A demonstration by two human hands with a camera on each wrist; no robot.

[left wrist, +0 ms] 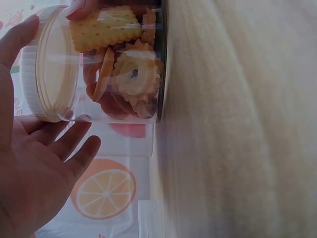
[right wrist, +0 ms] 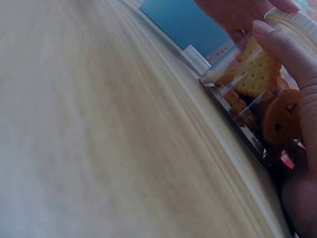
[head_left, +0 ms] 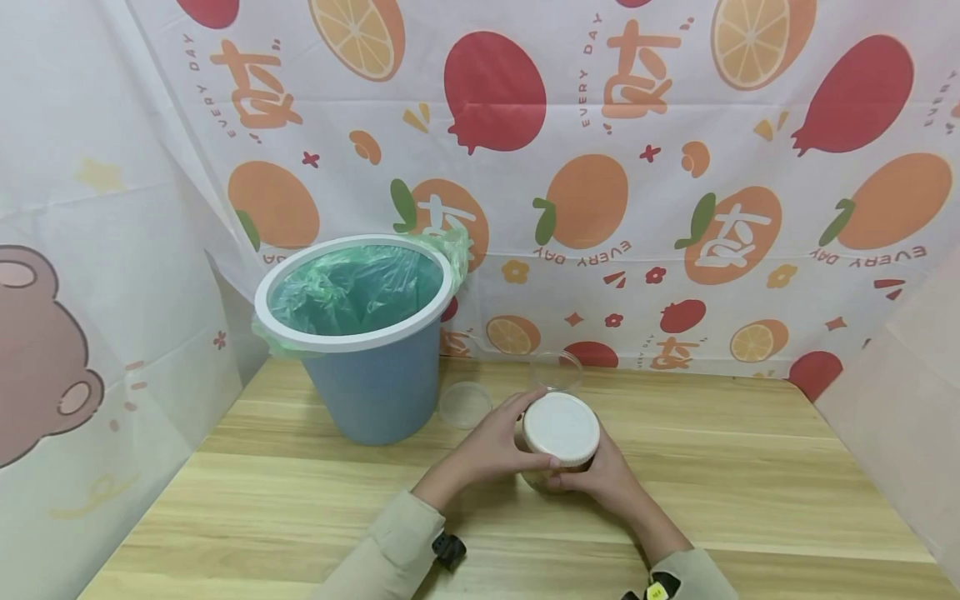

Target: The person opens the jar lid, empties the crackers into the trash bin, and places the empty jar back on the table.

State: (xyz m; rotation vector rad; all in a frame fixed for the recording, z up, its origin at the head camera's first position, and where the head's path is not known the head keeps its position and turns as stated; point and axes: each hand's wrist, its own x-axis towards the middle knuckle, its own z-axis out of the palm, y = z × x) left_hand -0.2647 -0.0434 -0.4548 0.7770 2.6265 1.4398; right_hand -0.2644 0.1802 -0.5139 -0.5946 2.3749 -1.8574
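While a clear cylindrical jar (left wrist: 83, 100) is standing between both hands, the left hand (head_left: 491, 450) is grasping its ribbed white lid (head_left: 561, 427), the right hand (head_left: 611, 477) gripping its wall.
Wrist views are showing scalloped, pricked biscuits (left wrist: 105, 29) inside, largely covered in the head view; beyond the left hand, a blue bin (head_left: 382, 387) is holding a crinkled green liner (head_left: 352, 287).

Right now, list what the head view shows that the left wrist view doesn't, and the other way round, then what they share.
Only head: the bin, its green bag and the sleeves.

Only left wrist: the clear shapes of a rectangular biscuit and a ring biscuit, seen through the jar's side.

Both: the jar, its lid, the left hand, the table, the fruit-print cloth and the right hand, though left wrist seems to catch only a fingertip of it.
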